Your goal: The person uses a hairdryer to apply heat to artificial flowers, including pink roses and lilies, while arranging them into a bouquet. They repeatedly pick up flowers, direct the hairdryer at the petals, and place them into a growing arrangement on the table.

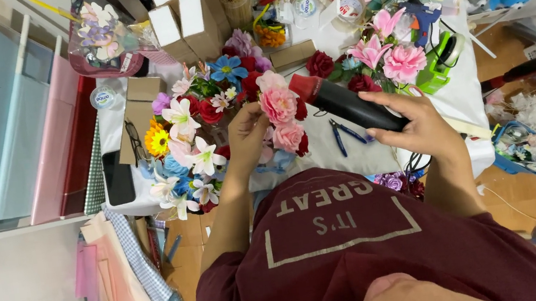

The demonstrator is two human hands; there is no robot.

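Work table, white cover, with floral supplies.
The table (463,98) carries a bed of artificial flowers (186,137) at its left, blue-handled pliers (347,134) near the centre, a green tape dispenser (441,63) and a blue glue gun (422,17) at the right, and white boxes (183,16) standing along the far edge.

Left hand (246,132) holds pink flowers (281,117); right hand (418,124) grips a heat gun (345,104) (black).

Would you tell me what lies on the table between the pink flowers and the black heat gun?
In the head view, blue-handled pliers lie on the white table between the pink flowers and the black heat gun.
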